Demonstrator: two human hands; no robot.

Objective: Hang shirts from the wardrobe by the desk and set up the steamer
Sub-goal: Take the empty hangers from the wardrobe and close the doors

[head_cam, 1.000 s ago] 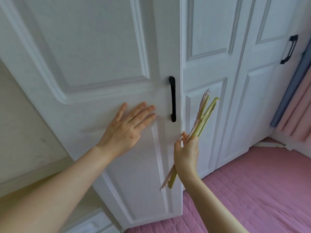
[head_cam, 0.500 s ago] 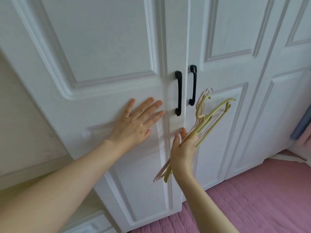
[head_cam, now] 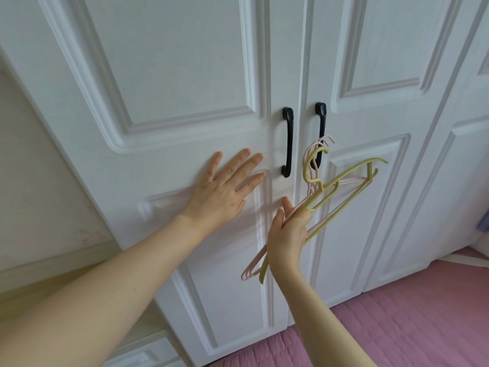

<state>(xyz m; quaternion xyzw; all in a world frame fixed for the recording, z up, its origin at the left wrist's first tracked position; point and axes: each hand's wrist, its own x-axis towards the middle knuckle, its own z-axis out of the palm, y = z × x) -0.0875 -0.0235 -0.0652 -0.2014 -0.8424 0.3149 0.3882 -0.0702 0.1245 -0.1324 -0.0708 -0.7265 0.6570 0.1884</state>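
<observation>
Left hand [head_cam: 225, 192] lies flat, fingers straight, on the closed left door [head_cam: 164, 75]. Right hand [head_cam: 288, 234] grips hangers [head_cam: 344, 178] before the right door's handle [head_cam: 320, 115]. Pink bedding [head_cam: 397, 327] lies below.

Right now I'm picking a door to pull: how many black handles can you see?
2. The left handle is beside the left hand; the right handle is partly behind the hangers. Others may lie out of view.

no readable text, labels, brands, numbers or signs anywhere
</observation>
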